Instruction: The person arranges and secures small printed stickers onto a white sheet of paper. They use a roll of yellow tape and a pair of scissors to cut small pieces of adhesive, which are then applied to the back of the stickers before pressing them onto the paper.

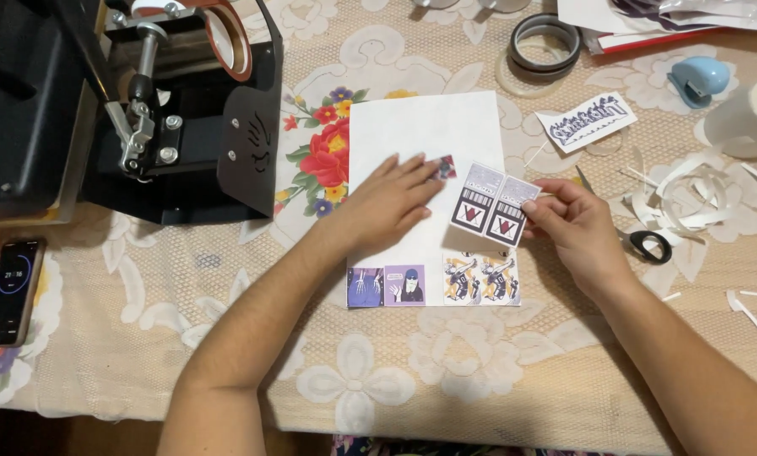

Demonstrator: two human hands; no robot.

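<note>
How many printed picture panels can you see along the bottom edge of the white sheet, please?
4: two purple panels at bottom left of the white sheet, two pale figure panels at bottom right. None seems hidden.

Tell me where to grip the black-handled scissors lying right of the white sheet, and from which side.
Take the scissors by the black loop handle, the only part clearly showing, coming from the right and above. The right hand holding the printed cutout covers the blade end, and paper strips lie just beyond, so the handle is probably the clearest approach.

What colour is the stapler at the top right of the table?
Light blue; the stapler shows in the head view, beyond the right hand.
</note>
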